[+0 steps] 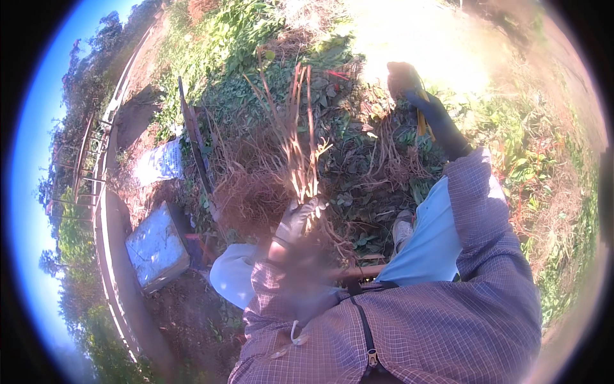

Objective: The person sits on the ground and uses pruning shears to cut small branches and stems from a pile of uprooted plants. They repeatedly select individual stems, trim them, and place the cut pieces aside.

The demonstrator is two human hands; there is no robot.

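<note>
My left hand (296,222), in a dark glove, is closed around the lower part of a bundle of bare woody stems (300,163). The stems point away from me, and thin roots hang by the hand. My right hand (416,98), in a dark glove with yellow on it or beside it, is stretched out to the upper right; glare blurs it, and a brown blurred thing lies at its far end. Whether it holds that thing is unclear. Below this hand lies a cluster of rooted stems (388,149). A tangled heap of roots (249,192) lies left of the bundle.
Cut leafy stems (230,43) cover the ground ahead. To the left are an upright dark board (194,134), a white sack (160,161) and a pale metal-looking box (158,247). A long concrete edge (103,216) curves along the far left. My shoe (403,230) rests among leaves.
</note>
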